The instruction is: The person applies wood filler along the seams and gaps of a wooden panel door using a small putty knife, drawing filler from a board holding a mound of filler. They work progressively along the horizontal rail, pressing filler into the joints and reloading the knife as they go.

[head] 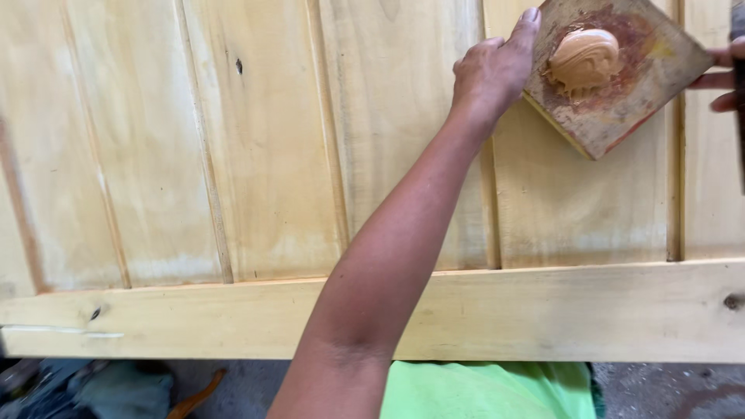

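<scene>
Pinched along its left edge by the left hand (490,74), a square, stained wooden board (621,74) sits tilted over the upper right of the work, thumb hidden beneath and index finger stretched up along the edge. A soft mound of tan wood filler (583,58) lies on the board's upper middle, ringed by reddish-brown smears. At the far right edge, the right hand (722,77) shows only as a few fingertips beside the board's corner, next to a dark upright strip that may be a tool; whether those fingers close on it cannot be told.

To do this well, I judge the board should stay close to level so the filler does not slide, and the pinch firm, since the grip is at one edge only.

Nearest the camera, a bright green garment (489,388) covers the person's lap, with a grey floor and dark clutter (85,388) at lower left. Just beyond runs a pale horizontal rail (543,310) with a small knot (95,313) near its left end and another at its right. Further on, vertical yellowish tongue-and-groove panels (256,155) fill the view, split by grooves, with a small dark defect (239,67) high on one. The wood looks bare and patchy in tone.
</scene>
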Motion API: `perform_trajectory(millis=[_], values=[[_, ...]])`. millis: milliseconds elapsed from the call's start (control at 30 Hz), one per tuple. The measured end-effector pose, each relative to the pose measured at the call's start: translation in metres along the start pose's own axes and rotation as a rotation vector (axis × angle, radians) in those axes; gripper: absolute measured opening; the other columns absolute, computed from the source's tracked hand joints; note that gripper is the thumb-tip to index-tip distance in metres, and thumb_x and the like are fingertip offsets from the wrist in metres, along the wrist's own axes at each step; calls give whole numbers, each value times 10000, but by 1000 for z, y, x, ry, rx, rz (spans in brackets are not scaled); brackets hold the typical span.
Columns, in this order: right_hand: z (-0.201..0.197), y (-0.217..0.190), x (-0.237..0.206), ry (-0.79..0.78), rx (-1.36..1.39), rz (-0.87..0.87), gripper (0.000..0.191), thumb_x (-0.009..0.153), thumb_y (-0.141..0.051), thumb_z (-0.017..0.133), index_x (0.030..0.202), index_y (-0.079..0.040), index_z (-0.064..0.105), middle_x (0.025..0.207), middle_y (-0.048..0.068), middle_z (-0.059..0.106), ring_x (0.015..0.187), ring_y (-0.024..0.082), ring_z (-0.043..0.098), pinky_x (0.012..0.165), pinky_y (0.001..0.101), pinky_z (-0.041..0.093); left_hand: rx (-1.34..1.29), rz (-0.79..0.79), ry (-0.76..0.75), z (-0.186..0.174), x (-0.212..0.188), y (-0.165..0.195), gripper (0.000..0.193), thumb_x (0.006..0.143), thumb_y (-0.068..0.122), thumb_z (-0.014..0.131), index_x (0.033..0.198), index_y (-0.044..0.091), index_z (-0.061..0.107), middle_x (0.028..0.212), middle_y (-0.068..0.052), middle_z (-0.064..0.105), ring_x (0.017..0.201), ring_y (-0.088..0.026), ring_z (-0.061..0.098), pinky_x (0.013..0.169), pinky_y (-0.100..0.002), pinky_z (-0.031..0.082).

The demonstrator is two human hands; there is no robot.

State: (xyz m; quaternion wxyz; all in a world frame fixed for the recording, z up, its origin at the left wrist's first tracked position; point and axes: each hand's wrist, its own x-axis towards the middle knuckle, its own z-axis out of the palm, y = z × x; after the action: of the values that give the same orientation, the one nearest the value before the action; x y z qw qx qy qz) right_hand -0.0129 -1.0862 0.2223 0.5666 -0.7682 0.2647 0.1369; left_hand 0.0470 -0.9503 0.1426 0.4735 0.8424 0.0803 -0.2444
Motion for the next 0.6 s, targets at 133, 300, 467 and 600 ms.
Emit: perform_trajectory(millis=[133,300,467,600], values=[[-49,46,38,-41,-682,-144,350,1021,-254,509,1361,-211,575,1168,90,678,990,217,689,665,339,543,-206,-126,-131,18,-1,-8,886,962,703,433,1441,-40,493,1217,-236,699,977,-307,756,823,-449,668],[-13,122,-33,-370,-984,-588,400,954,-215,579,1339,-233,685,1039,72,679,947,276,670,857,426,568,-200,301,489,-40,-113,-102,525,1019,333,656,1453,43,600,1231,-102,648,1124,-186,655,930,-340,584],[69,161,-61,-759,-943,-554,442,906,-167,531,1287,-302,713,1151,31,635,1099,224,633,874,409,556,83,-56,744,-42,-254,-215,372,1019,206,603,1349,36,637,1129,-90,641,893,-144,678,725,-278,603],[98,154,-52,-851,-940,-560,386,911,-152,530,1233,-250,720,1134,44,626,1120,233,615,878,412,541,79,-322,777,-11,-332,-269,367,976,180,616,1325,66,641,1114,-71,644,883,-118,688,688,-270,630]])
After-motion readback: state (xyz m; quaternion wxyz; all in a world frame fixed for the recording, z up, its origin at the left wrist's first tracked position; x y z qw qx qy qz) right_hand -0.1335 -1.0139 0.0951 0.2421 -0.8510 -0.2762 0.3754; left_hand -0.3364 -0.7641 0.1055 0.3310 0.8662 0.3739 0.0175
